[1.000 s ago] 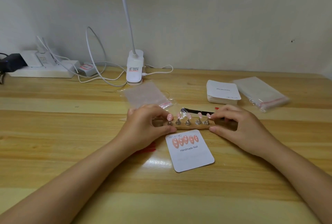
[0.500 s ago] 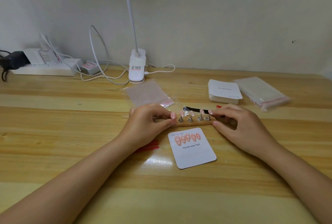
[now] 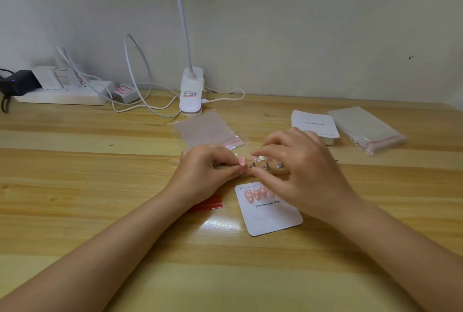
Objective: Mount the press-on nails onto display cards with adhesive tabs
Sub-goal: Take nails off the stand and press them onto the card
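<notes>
The left hand (image 3: 205,174) pinches a pink nail (image 3: 242,161) on the wooden stand (image 3: 265,170). The right hand (image 3: 300,169) reaches in, fingers curled; its grip is unclear. I think the nail goes on the display card (image 3: 273,216) next, gently.

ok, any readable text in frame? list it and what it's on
"Handmade Nail": white display card on the table, below its pink nails.
Small line along that card's top edge: too small to read.
White card stack: upside-down print, blurred.
White lamp clip base label: blurred.
Small white adapter red label: blurred.
</notes>
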